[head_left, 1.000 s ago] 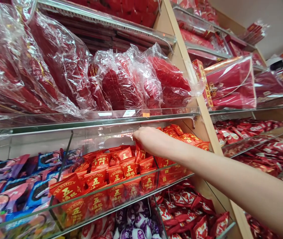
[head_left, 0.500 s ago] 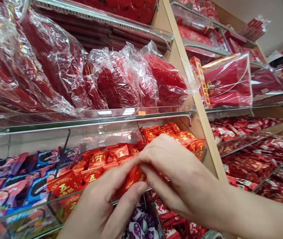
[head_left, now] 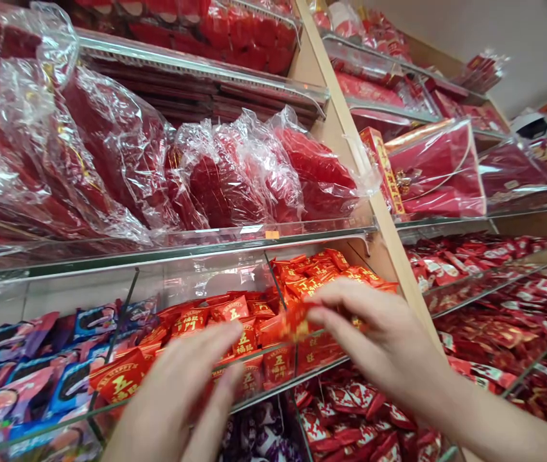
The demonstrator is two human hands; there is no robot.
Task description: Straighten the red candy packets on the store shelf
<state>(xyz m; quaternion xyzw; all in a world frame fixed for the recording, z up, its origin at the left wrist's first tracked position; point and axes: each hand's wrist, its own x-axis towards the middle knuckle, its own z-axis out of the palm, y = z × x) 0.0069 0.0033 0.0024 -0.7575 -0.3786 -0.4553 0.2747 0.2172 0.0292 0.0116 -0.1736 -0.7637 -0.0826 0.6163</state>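
My right hand (head_left: 379, 340) pinches a small red candy packet (head_left: 296, 322) between thumb and fingertips, in front of a glass-fronted bin of red packets with gold characters (head_left: 191, 321). The packet is blurred by motion. My left hand (head_left: 182, 391) is lower and to the left, fingers spread and holding nothing, just short of the bin's glass front (head_left: 273, 378). A second bin of orange-red packets (head_left: 321, 269) lies right behind my right hand.
Blue and pink packets (head_left: 37, 346) fill the bin at left. Plastic-wrapped red goods (head_left: 235, 173) sit on the glass shelf (head_left: 158, 256) above. A wooden upright (head_left: 379, 212) divides off more shelves of red packets (head_left: 495, 308) at right. Purple and red candies (head_left: 350, 417) lie below.
My right hand drew a red packet out of the bin. Both hands met on it half a second ago; now the left hand has let go and dropped away.
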